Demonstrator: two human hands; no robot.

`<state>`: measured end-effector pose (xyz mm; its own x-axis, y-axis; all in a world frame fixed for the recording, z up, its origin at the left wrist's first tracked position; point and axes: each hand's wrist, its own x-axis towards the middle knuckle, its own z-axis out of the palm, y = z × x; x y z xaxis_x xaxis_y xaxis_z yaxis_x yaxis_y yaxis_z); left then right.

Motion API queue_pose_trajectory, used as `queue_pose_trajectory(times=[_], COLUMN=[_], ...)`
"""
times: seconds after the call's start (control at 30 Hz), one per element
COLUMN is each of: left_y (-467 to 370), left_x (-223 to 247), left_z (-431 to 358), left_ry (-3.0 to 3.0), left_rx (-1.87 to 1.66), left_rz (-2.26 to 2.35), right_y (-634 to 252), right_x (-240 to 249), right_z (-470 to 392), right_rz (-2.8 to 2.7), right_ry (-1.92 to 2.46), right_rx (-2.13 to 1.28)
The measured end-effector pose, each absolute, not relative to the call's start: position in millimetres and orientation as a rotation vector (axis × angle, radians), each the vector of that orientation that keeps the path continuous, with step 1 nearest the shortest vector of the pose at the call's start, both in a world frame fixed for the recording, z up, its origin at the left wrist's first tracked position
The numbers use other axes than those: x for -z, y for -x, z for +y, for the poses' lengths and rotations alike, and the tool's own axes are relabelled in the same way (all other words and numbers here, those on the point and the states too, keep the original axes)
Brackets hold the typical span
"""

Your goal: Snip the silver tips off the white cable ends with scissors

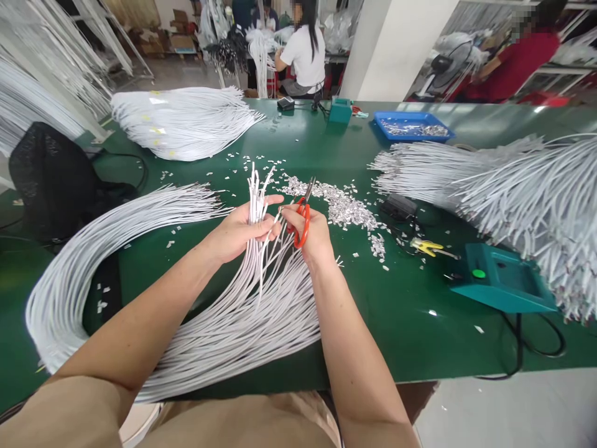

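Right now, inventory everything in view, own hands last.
cable bunch: 1, white, centre, upright
scissors: 1, orange-red handles, centre
curved cable bundle: 1, white, left to bottom centre
clippings: uncountable, silvery, mid-table
far cable bundle: 1, white, far left
right cable heap: count unclear, white, right
tray: 1, blue, far right
teal boxes: 2, teal, far centre and right
small black boxes: 2, black, far centre and right
yellow-handled tool: 1, yellow, right
bag-like shape: 1, black, left
table: 1, green, beneath
pillar: 1, white, background
people: at least 2, white and red tops, background
left fingers: one hand, bare, around the cable bunch
right fingers: one hand, bare, holding the scissors
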<state>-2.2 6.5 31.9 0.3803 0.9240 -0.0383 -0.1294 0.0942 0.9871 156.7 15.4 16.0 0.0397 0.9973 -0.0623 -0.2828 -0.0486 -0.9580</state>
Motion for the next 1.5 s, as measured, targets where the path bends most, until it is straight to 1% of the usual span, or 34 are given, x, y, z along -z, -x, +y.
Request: queue_pose_trajectory(times=[0.07,0.17,0.3,0.37,0.47,0.53,0.6,0.8,0.87,1.1,1.27,1.4,1.5], left_y=[3.5,3.4,0.6,-0.5,-0.7,-0.8,-1.4,-4.6,-5.0,-4.2,-1.3,1.6,4.7], left_x=[-31.8,-29.8,-28.0,-27.4,-26.5,-26.4,-27.3,-32.9,-33.9,-30.3,-30.2,-28.9,-26.5], left_z=[7.6,9.3,9.1,8.6,8.7,8.9,8.9,5.9,4.5,5.0,8.1,11.3,14.3], left_ry=[-1.21,-1.204,-1.213,-1.216,-1.231,-1.235,-1.242,-1.336,-1.348,-1.328,-1.234,-1.19,-1.206], left_rx=[-0.941,-0.955,-0.98,-0.998,-1.018,-1.03,-1.036,-0.96,-0.957,-1.107,-1.084,-1.099,-1.084], left_rz=[0.888,0.932,0.968,1.025,1.132,1.175,1.175,1.111,1.113,1.074,1.018,1.063,1.103], right_y=[-158.3,-160.7,-164.1,-166.1,-168.0,-167.6,-166.3,-167.7,-169.9,-165.3,-162.7,-168.7,-172.0], right_x=[-17.4,-22.0,-23.1,-19.3,-14.7,-15.9,-20.5,-32.7,-32.7,-24.9,-20.6,-20.5,-17.5], right_z=[15.9,14.8,13.3,14.8,17.6,17.6,15.2,7.5,7.5,9.9,11.9,13.3,14.2], right_rz=[-0.953,-0.975,-1.159,-1.237,-1.169,-1.105,-1.088,-1.133,-1.184,-1.34,-1.317,-1.359,-1.499], right_ry=[1.136,1.14,1.113,1.195,1.359,1.345,1.258,0.987,0.96,0.85,0.855,0.991,1.215], right_rx=[-1.208,-1.066,-1.133,-1.109,-0.909,-0.835,-0.882,-1.243,-1.284,-1.251,-1.226,-1.186,-1.036])
